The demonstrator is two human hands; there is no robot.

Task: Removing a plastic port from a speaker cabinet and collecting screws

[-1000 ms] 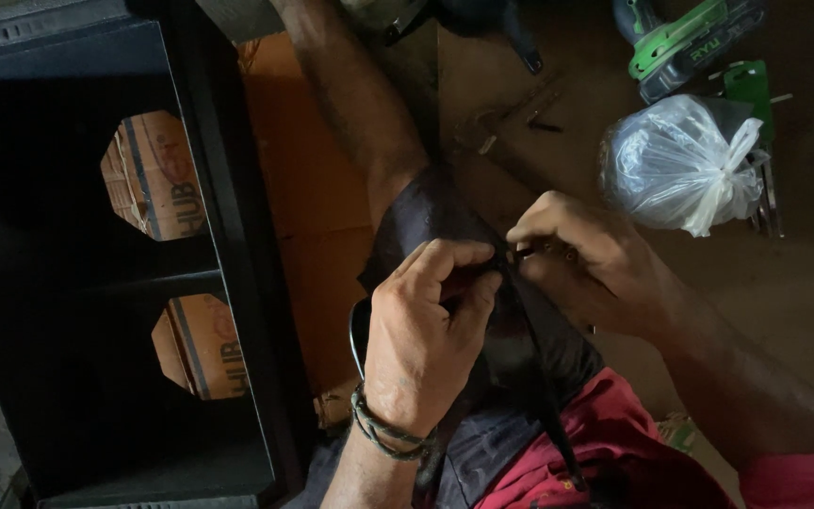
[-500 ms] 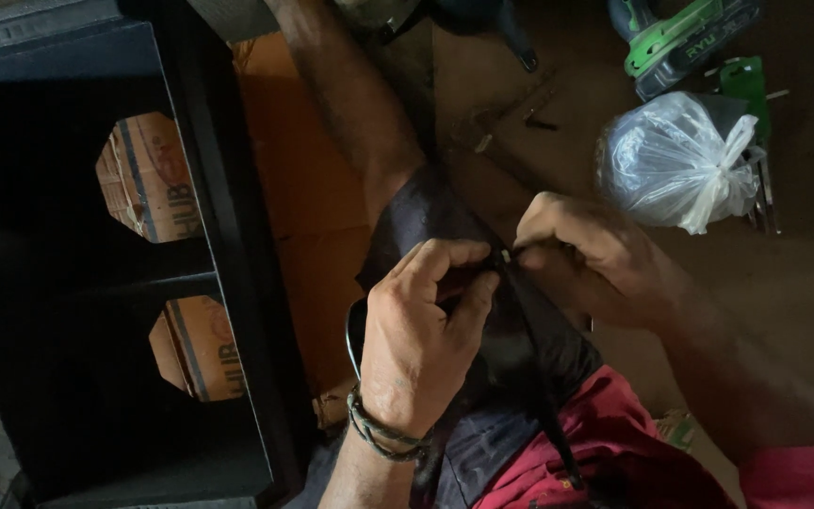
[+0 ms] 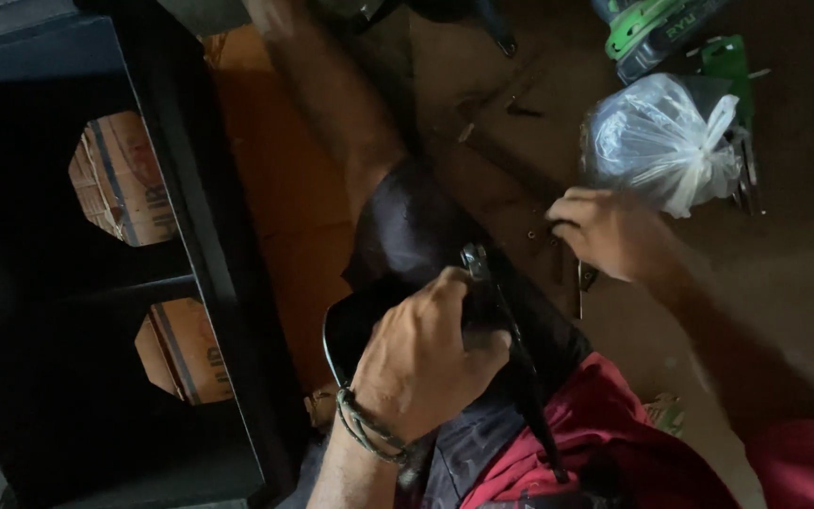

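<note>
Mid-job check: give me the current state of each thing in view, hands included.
Left hand: closed around the black strap on the knee.
Right hand: reaching to the brown floor, touching small screws.
Clear plastic bag: knotted shut.
Black metal frame: lying flat.

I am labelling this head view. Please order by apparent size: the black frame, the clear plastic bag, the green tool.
1. Black frame, largest by far.
2. Clear plastic bag.
3. Green tool, smallest, but cut off by the picture's edge, so unsure.
</note>
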